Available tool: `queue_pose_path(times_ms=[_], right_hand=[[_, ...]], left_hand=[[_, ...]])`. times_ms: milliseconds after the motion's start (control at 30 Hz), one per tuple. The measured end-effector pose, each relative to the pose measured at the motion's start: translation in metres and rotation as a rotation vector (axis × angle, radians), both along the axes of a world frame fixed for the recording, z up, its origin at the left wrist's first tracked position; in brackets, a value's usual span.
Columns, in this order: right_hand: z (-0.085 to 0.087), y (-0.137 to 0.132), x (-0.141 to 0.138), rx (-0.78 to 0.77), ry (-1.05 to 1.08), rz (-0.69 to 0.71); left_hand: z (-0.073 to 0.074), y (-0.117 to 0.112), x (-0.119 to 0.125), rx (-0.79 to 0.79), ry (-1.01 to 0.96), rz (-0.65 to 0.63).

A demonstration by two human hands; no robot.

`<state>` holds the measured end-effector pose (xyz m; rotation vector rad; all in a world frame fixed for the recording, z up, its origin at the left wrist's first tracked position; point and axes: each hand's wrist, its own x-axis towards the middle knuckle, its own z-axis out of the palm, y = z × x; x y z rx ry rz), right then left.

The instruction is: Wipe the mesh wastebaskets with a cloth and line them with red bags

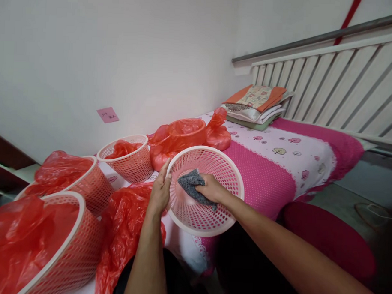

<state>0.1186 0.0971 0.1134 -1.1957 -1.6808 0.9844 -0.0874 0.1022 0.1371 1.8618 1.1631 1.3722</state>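
Note:
A pale pink plastic basket (pixel 226 165) with perforated walls is tilted so that its mouth faces me. My left hand (pixel 161 189) grips its rim on the left side, thumb at the edge and fingers behind the wall. Inside the basket, my right hand (pixel 210 189) is closed around a crumpled dark grey cloth (pixel 191 183). The cloth hangs over the basket's inner side and bottom; I cannot tell whether it presses on the plastic. A loose red plastic bag (pixel 125 221) lies just left of my left forearm.
Several similar baskets with red bags, among them a near basket (pixel 86 246) and a farther basket (pixel 136 162), stand on the left of the bed (pixel 259 175). Folded cushions (pixel 258 104) lie by the radiator (pixel 327 78). A dark red round stool (pixel 327 241) stands at right.

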Motion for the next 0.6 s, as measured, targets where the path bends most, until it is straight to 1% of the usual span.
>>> queue_pose_path(times_ms=[100,233,333,467,600], right_hand=[[-0.011,0.025,-0.01,-0.055,-0.023,-0.058],[-0.033,0.052,-0.028,-0.128,-0.061,-0.132],[-0.05,0.067,-0.041,-0.194,-0.098,-0.184],[-0.072,0.072,-0.054,-0.262,-0.138,-0.171],[-0.091,0.064,-0.064,-0.28,-0.169,-0.076]], left_hand=[[0.001,-0.001,0.001,-0.002,0.005,-0.005],[0.0,0.0,0.003,-0.014,-0.03,-0.041],[-0.001,0.001,0.003,-0.027,-0.04,-0.06],[-0.002,0.001,0.002,-0.004,-0.006,-0.062],[0.0,-0.001,0.003,0.0,0.034,-0.063]])
